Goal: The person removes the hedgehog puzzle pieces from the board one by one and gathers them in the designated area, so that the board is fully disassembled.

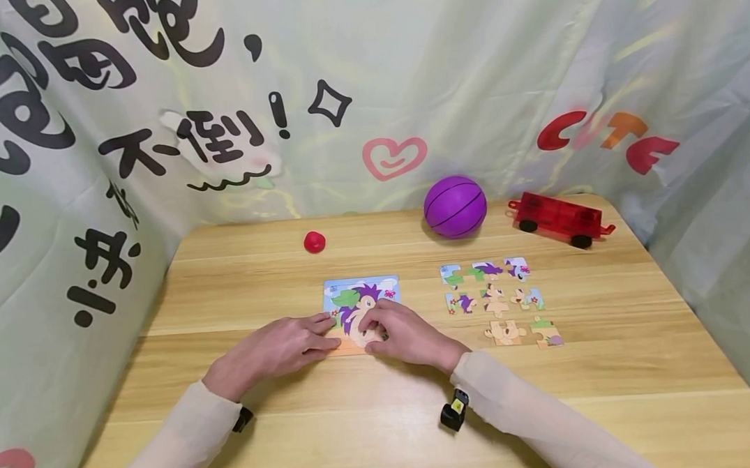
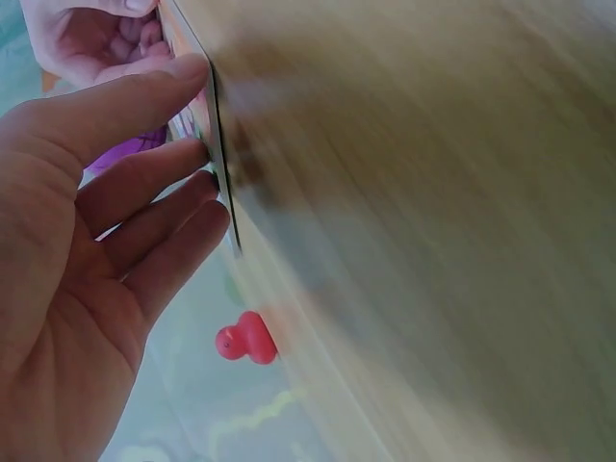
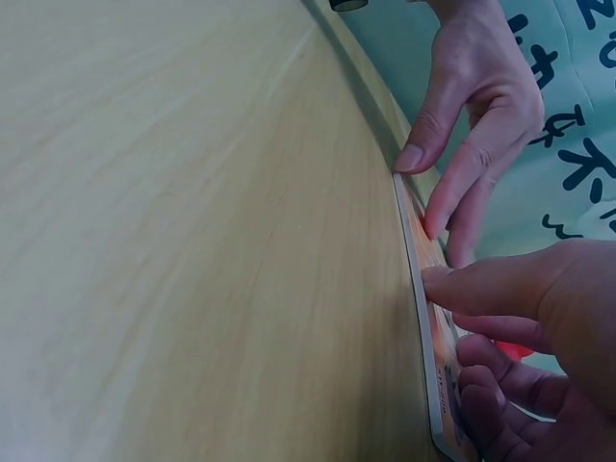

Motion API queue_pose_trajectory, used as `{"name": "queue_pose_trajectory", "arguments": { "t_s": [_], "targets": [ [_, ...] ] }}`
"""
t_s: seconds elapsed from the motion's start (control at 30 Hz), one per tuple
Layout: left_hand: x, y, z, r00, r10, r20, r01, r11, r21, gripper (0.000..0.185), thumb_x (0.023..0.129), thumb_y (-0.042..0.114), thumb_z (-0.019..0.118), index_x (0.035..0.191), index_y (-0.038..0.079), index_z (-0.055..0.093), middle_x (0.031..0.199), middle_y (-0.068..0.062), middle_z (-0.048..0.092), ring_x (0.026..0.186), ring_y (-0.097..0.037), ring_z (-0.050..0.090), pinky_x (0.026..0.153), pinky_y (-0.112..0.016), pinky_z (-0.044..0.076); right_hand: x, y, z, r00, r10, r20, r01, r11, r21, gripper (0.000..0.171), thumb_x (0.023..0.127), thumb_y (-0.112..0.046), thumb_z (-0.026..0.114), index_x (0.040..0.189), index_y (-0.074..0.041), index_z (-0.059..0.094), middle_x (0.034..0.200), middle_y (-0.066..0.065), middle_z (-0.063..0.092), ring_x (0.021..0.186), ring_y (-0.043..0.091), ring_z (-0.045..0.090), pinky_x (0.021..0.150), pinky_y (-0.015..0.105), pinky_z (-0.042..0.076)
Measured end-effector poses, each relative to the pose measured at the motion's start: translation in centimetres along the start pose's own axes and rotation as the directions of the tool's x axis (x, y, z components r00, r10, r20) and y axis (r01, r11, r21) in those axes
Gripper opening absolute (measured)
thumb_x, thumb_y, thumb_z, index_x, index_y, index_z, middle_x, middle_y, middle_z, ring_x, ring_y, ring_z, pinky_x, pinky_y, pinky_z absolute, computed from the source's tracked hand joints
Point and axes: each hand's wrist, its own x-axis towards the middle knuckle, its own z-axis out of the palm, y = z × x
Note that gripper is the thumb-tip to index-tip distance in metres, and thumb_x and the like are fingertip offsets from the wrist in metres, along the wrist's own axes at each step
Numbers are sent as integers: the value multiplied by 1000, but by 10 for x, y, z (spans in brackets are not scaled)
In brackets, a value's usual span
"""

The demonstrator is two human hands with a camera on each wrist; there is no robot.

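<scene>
In the head view a puzzle board with a purple-spined hedgehog and a green leaf lies flat on the table. My left hand rests its fairly straight fingers on the board's left side; its thumb is at the lower left edge, also seen in the left wrist view. My right hand is over the board's lower right, fingers bent and thumb tip touching the surface. I cannot tell whether a piece is between them. The hand hides part of the picture. Several loose puzzle pieces lie in rows to the right.
Behind the board stands a small red toy. A purple ball and a red toy wagon are at the back right of the wooden table. A printed curtain hangs along the back and sides.
</scene>
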Motion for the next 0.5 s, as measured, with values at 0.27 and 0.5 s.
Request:
{"name": "queue_pose_trajectory", "arguments": {
  "t_s": [0.27,0.5],
  "targets": [
    [-2,-2,0,1000,-5,-7,5,1000,-19,31,102,20,79,133,18,81,145,-14,71,138,-32,68,104,-44,61,2,0,0,1000,14,14,-14,1000,7,29,94,-15,87,120,-11,76,110,0,66,99,13,59,93,32,56],
    [-1,-1,-2,1000,-23,3,24,999,-29,30,102,20,79,132,19,81,145,-14,71,138,-32,68,104,-45,61,7,-7,3,999,35,5,-35,999,-9,41,95,-21,86,133,-9,75,108,0,66,97,14,57,89,34,53]
  ]
}}
